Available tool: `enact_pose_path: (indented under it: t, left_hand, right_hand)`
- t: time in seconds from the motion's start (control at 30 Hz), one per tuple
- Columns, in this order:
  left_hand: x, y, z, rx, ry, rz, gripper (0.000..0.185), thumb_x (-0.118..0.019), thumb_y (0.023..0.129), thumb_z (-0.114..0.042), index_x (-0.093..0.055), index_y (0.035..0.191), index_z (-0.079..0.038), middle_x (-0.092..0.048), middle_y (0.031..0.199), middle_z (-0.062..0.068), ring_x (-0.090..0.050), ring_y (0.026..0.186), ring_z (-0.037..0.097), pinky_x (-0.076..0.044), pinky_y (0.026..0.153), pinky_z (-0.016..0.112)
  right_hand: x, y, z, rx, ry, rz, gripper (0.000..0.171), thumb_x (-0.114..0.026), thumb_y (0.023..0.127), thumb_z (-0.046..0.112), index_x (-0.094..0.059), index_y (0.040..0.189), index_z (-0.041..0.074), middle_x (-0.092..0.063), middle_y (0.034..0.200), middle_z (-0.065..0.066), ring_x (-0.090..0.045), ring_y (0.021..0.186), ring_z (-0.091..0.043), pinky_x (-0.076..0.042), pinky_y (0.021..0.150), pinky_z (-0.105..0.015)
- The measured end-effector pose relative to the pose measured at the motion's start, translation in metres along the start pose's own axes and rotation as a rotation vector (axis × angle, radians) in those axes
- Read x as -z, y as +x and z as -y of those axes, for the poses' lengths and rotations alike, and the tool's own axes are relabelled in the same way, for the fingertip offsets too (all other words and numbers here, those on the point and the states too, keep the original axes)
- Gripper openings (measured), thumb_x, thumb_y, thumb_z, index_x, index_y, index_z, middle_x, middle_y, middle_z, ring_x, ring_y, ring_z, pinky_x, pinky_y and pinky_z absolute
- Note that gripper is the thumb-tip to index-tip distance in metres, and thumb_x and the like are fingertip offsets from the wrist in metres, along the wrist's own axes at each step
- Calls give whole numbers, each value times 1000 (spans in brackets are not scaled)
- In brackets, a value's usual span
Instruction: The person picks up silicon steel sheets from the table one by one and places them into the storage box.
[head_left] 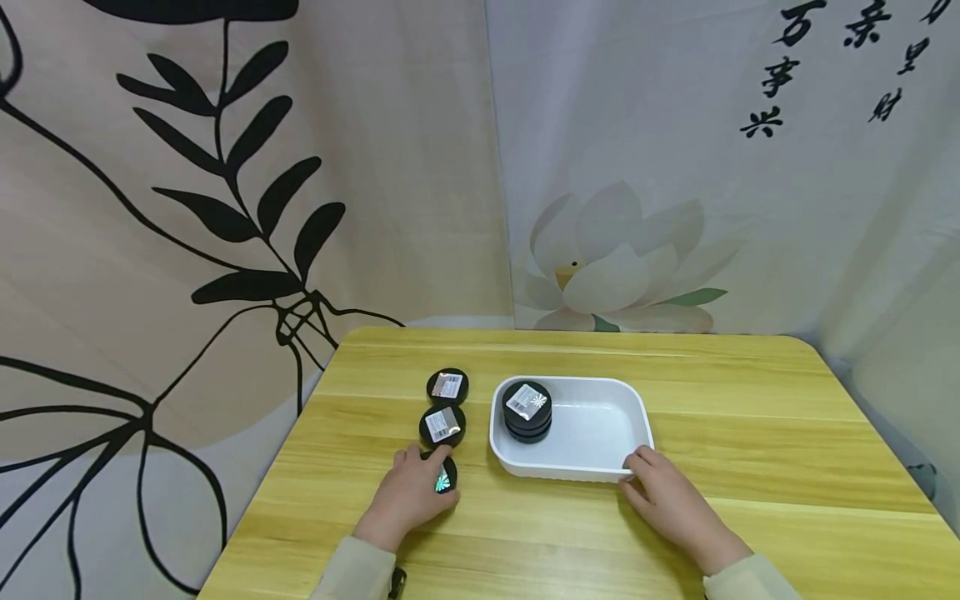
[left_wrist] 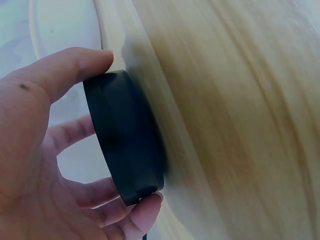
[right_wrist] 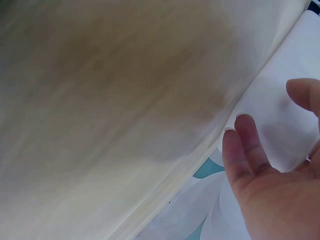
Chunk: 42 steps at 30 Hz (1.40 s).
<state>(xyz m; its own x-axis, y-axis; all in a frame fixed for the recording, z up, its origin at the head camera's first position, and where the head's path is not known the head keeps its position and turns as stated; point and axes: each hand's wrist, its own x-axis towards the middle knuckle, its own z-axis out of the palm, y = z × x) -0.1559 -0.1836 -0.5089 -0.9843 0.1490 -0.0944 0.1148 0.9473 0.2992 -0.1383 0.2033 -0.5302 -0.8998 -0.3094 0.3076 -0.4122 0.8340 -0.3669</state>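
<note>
**A:** At the lower centre of the head view, the person's left hand [head_left: 411,493] curls over a flat round black plastic tin [head_left: 444,478] lying on the pale yellow wooden table [head_left: 750,433]. Why that grip?

**B:** The left wrist view answers it: thumb on one side of the tin [left_wrist: 127,135], fingertips [left_wrist: 142,212] on the other, pinching its rim. A disc this low offers only its edge to hold, so the hand comes at it from above and closes round the sides.

**A:** And the two matching black tins with silver labels, just above it in the frame?

**B:** The middle tin [head_left: 442,425] and the far tin [head_left: 447,387] lie flat in a column with the held one, close to the left hand, untouched and just left of the white rectangular plastic tray [head_left: 633,408].

**A:** The tray already carries something.

**B:** A stack of the same black tins [head_left: 527,411] stands in its upper-left corner, tight against the wall, which leaves most of the floor bare.

**A:** What is the right hand [head_left: 671,500] doing, lower right of centre?

**B:** It rests against the tray's near right corner, fingers fairly straight and gripping nothing. The right wrist view shows its relaxed fingers [right_wrist: 245,150] beside a white surface. I judge it steadies the tray.
</note>
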Motion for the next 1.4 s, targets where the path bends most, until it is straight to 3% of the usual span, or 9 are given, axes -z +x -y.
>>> enact_pose_path:
  t: [0.27,0.83,1.03,1.4]
  left_hand:
    - [1,-1,-3,-22,-15,-9,60,-80,78,-45,-60,131,-25,-50,136,34,-50,124,50,-52,84,62]
    - [3,-4,-8,-41,-21,-1,62,-81,79,-45,-59,134,-27,-50,136,32,-50,121,46,-53,82,59]
    - [7,-6,-12,-69,-22,-22,63,-82,77,-44,-60,133,-27,-53,128,27,-52,112,38,-53,78,54]
    - [18,-4,-23,-117,-8,-71,60,-82,78,-44,-61,132,-27,-55,127,26,-54,109,36,-54,82,52]
  right_hand:
    - [-1,-1,-1,-5,-4,-2,15,-78,85,12,-65,89,17,-54,89,11,-51,80,-4,-52,74,-30]
    - [2,0,1,-37,-2,33,13,-76,87,12,-65,92,17,-54,91,11,-51,80,-3,-53,75,-29]
    - [1,0,0,-34,0,43,13,-76,88,12,-65,92,17,-53,90,12,-49,78,-2,-51,74,-27]
    - [2,0,1,-42,0,52,13,-76,88,12,-65,93,17,-53,91,12,-49,79,-2,-51,74,-28]
